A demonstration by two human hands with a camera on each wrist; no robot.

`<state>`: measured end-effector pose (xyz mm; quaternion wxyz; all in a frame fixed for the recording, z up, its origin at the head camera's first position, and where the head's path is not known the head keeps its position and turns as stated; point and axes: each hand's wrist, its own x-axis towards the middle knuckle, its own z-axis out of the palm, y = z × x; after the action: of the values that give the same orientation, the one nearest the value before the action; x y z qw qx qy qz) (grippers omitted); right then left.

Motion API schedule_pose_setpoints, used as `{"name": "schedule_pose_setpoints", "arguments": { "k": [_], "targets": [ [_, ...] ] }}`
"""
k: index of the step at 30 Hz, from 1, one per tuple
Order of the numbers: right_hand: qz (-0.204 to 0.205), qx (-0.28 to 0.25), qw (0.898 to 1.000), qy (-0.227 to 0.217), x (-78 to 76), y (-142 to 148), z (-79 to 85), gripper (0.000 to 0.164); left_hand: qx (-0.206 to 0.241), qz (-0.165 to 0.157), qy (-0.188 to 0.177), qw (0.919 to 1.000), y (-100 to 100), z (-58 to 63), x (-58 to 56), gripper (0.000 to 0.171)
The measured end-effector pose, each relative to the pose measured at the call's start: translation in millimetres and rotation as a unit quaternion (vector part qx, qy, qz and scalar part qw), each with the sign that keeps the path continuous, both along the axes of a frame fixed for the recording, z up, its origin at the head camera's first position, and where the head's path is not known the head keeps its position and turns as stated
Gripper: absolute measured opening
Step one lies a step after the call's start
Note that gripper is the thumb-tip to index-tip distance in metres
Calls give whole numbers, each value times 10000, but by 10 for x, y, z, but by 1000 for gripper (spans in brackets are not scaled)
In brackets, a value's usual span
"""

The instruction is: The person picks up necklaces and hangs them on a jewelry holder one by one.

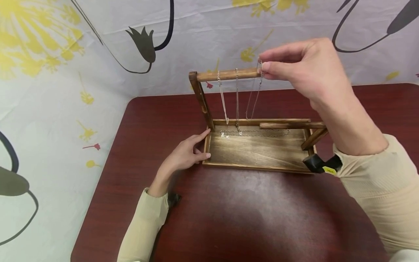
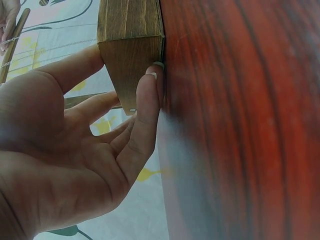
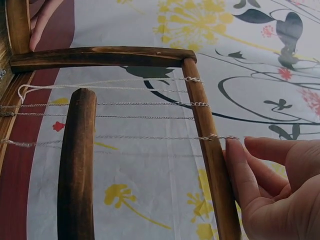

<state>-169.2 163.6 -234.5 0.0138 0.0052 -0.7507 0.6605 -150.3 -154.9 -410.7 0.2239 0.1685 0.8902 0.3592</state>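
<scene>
A wooden jewelry stand [image 1: 262,154] has a shallow tray base and a raised bar [image 1: 226,75] at the left post. Over the bar's free end, my right hand [image 1: 315,71] pinches a thin silver necklace [image 1: 256,102] between thumb and fingertips; its loop hangs down beneath. Two more necklaces drape from the same bar, a pale one [image 1: 223,100] and a darker chain [image 1: 237,98]. Another chain [image 1: 281,135] stretches along the tray's back. My left hand [image 1: 183,154] grips the tray's left end, thumb and fingers spread round the wood [image 2: 132,75].
A lower, shorter bar [image 1: 288,125] projects leftward from the right post, under my right forearm. The stand sits on a dark red table [image 1: 235,214]. Behind it hangs a white cloth [image 1: 108,43] printed with flowers. Small pale pendants [image 1: 225,135] lie near the tray's back left.
</scene>
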Motion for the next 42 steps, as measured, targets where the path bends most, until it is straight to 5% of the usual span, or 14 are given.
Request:
{"name": "schedule_pose_setpoints", "arguments": {
  "k": [9,27,42],
  "targets": [
    [24,614,9977,-279,39,2,8,25,-56,41,-33,10000,-17,7,-3,82],
    [54,-1210,9926,87,88,70,-66,16,37,68,3,10000,-37,-7,16,81],
    [-168,13,9997,167,130,111,-45,25,13,76,30,10000,-52,-24,16,82]
  ]
}}
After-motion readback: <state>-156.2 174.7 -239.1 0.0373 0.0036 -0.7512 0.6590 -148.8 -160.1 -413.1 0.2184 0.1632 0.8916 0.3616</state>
